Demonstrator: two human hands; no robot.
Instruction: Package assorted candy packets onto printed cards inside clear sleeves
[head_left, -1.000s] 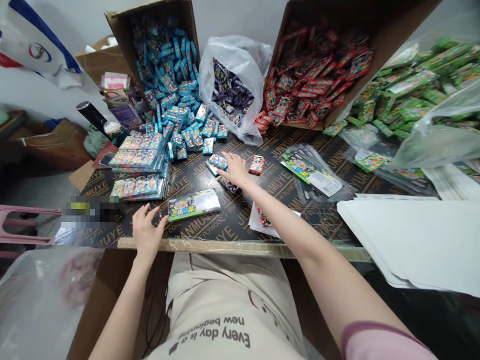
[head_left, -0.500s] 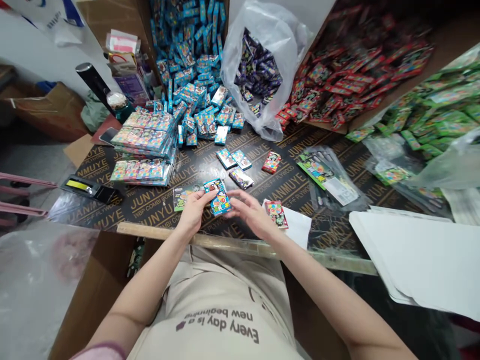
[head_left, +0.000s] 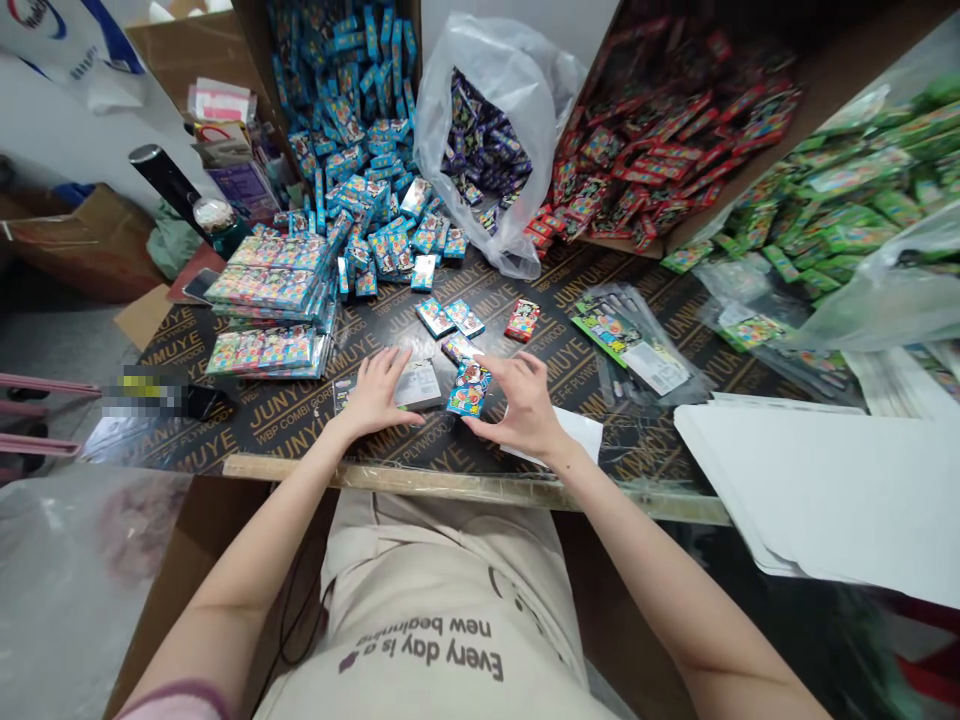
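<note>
My left hand rests with fingers spread at the near middle of the table, over a flat card packet with a pale label. Most of that packet's left part is hidden under the hand. To its right, my right hand grips a small blue printed packet, thumb at its lower edge and fingers at its upper one. Just behind lies a purple box. Two small blue boxes and a red box lie farther back. Under my right wrist shows a white sheet.
Stacked multi-packs stand at left. Behind are heaped blue boxes, a clear bag of purple packets, red packets and green packets. Bagged green cards and white sheets lie at right.
My left hand has let go of the blue packet and moved left onto the labelled card packet. My right hand has taken the blue packet slightly right. The view has shifted a little.
</note>
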